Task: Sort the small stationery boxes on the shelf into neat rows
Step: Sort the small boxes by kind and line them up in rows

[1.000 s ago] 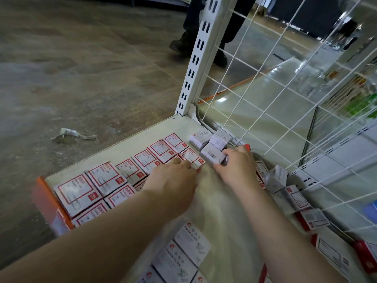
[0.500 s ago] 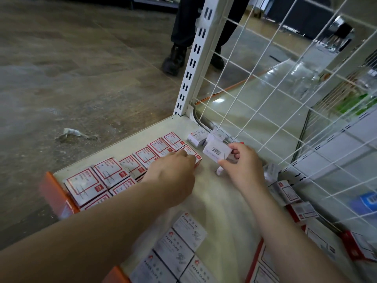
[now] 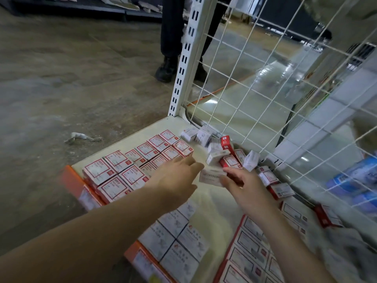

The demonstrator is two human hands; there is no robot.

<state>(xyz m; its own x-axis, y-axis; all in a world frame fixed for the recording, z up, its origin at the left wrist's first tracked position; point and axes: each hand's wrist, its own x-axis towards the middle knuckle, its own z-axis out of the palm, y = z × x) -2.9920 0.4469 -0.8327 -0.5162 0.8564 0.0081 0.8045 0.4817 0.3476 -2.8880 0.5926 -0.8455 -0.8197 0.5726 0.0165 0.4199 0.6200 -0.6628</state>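
Cream metal shelf (image 3: 130, 142) with an orange front edge strip. Along its left edge, small red-and-white cardboard boxes (image 3: 140, 158) lie flat in two neat rows, touching one another. Loose jumble of small white and red boxes (image 3: 218, 148) at the back corner, against the white wire grid panel (image 3: 265, 82), some tilted or on end.

Right hand (image 3: 244, 188) pinches one small white box (image 3: 212, 176) between thumb and fingers, near the shelf's middle. Left hand (image 3: 175, 180) palm down, fingers straight and relaxed, holding nothing, just beside the white box and by the inner row's edge.

White paper-clip boxes (image 3: 177, 237) in rows at the front edge. Larger red-bordered boxes (image 3: 251, 252) toward the right.
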